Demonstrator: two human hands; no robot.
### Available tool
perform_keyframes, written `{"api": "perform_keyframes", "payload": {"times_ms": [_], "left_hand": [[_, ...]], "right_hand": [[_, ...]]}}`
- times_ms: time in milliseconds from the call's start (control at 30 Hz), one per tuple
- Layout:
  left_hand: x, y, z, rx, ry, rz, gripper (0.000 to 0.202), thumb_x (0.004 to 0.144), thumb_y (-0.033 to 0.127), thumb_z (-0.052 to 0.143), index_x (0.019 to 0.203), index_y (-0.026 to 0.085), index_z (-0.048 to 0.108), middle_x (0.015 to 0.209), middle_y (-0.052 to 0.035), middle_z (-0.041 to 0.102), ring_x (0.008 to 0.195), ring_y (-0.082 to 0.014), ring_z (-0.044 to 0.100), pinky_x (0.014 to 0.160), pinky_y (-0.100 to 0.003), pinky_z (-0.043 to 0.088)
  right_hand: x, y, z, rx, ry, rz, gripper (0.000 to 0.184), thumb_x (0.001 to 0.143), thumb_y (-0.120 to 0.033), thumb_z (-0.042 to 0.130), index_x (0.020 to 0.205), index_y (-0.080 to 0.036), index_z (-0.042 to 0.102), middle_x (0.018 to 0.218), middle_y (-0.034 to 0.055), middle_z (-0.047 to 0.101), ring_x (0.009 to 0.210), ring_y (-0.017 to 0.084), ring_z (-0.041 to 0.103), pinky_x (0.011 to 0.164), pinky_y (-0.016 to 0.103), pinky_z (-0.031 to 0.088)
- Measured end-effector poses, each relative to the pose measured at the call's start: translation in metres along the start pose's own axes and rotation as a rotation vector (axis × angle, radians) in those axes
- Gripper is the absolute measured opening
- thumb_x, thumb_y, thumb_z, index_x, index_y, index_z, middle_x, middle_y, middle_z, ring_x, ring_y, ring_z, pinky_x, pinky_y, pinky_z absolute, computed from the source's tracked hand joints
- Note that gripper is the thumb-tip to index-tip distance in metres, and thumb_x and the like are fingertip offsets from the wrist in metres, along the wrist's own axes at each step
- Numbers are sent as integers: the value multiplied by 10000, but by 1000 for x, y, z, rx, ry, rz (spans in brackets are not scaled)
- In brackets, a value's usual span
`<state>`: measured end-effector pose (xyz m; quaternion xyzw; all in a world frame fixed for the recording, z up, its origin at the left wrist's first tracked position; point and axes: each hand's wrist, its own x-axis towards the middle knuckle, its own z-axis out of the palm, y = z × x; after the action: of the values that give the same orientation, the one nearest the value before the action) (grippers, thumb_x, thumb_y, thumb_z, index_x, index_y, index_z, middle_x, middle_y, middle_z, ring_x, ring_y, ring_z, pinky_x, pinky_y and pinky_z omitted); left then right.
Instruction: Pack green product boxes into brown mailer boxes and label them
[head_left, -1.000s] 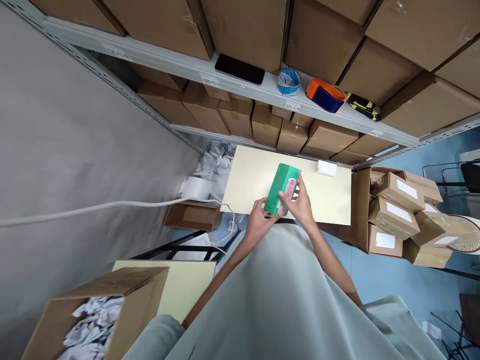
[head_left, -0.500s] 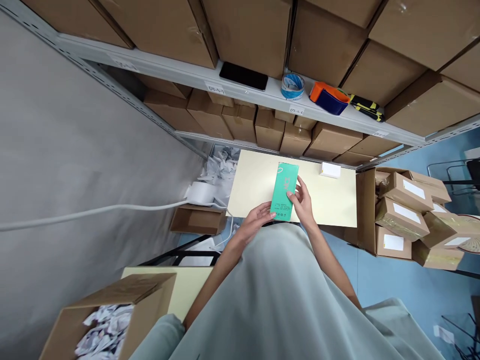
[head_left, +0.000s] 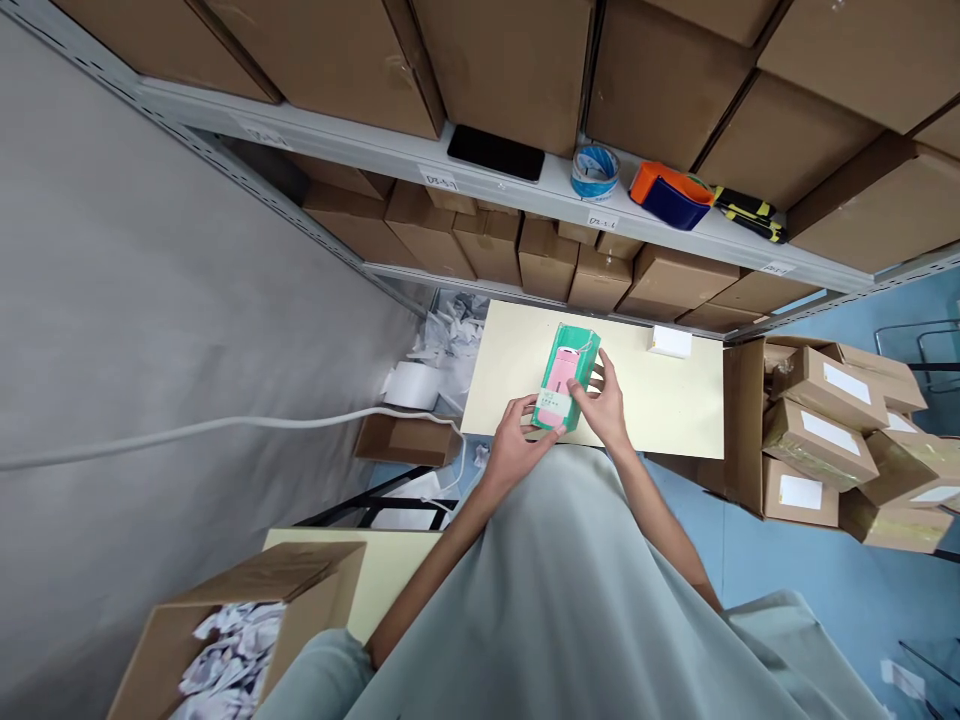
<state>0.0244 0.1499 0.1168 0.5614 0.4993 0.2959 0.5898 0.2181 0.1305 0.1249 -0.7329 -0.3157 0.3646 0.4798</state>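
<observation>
A green product box (head_left: 584, 352) with a pink picture on its front is held between my two hands, tilted above the front edge of a cream tabletop (head_left: 506, 350). My left hand (head_left: 517, 435) grips its lower left corner, thumb along the bottom edge. On the right side, my right hand (head_left: 601, 402) holds it with the thumb across the front face and the fingers behind the edge. A small white box (head_left: 670, 342) lies on the tabletop to the right of my hands.
Shelves of brown cartons (head_left: 495, 60) stand ahead, with a black phone (head_left: 496, 153), blue tape roll (head_left: 595, 172), orange-and-blue tool (head_left: 671, 195) and yellow-black cutters (head_left: 750, 213). Labelled cartons (head_left: 821, 395) fill a large box at right. Crumpled paper (head_left: 232, 655) fills a carton at lower left.
The green box has been turned over in my hands: its printed text side faced up before, and now the side with the pink picture does. The camera view has shifted slightly.
</observation>
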Motion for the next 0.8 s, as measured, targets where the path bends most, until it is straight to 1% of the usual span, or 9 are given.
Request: {"api": "perform_keyframes", "payload": {"times_ms": [100,167,267,333,433,533,600,700,800], "left_hand": [[4,0,-11,-152,-89,-133,690,809,600,907,1356,239,691,1499,-160,695,1393,-347,696,986,-445,690],[8,0,-18,-277,-187,-259,766,800,645,919,1398,221,695,1510,-181,713,1367,-359,721,1030,-479,672],[11,1,-22,-407,-355,-354,799,759,635,972,1385,194,742,1370,-184,801,1267,-360,775,1091,-513,634],[12,2,-22,-418,-377,-350,766,733,614,998,1334,194,777,1256,-166,842,1225,-358,789,1104,-512,618],[11,2,-18,-371,-299,-325,756,703,586,1012,1306,194,779,1237,-147,842,1210,-342,782,1089,-497,619],[12,1,-10,-269,-136,-294,770,668,551,1008,1296,197,737,1348,-147,787,1214,-321,758,1026,-470,651],[11,1,-2,-191,-25,-253,767,656,526,994,1285,204,698,1376,-147,740,1208,-308,746,980,-455,670],[9,4,7,-60,90,-129,759,647,494,981,1276,221,655,1385,-134,673,1228,-299,722,942,-436,684],[8,7,5,-15,90,-60,719,689,537,966,1255,228,649,1371,-131,669,1246,-306,715,925,-427,685]], "right_hand": [[2,4,-5,122,-33,1,1011,879,-651,810,1735,-256,446,1544,181,681,1164,275,767,966,426,677],[2,7,-9,183,-67,0,958,880,-632,817,1704,-265,492,1552,177,677,1140,263,769,985,430,671],[1,11,-13,219,-95,5,940,866,-637,847,1675,-278,531,1571,172,669,1125,260,768,1000,443,666],[1,12,-13,227,-114,12,945,859,-664,855,1664,-277,543,1572,173,670,1140,264,768,1017,451,663],[-1,9,-13,214,-115,4,949,868,-726,833,1648,-261,559,1582,188,660,1255,302,750,1039,460,663],[-6,1,-11,129,-53,-1,968,883,-763,811,1664,-260,538,1624,197,623,1342,337,719,1011,462,680],[-9,-4,-6,55,-36,16,1018,864,-756,836,1694,-272,500,1607,193,635,1288,339,741,961,462,695],[-13,-7,4,-25,-48,41,1069,815,-708,899,1711,-303,481,1566,169,669,1194,327,766,914,462,701],[-11,0,8,20,-42,56,1030,826,-679,895,1696,-294,499,1511,159,704,1158,314,779,907,448,702]]}}
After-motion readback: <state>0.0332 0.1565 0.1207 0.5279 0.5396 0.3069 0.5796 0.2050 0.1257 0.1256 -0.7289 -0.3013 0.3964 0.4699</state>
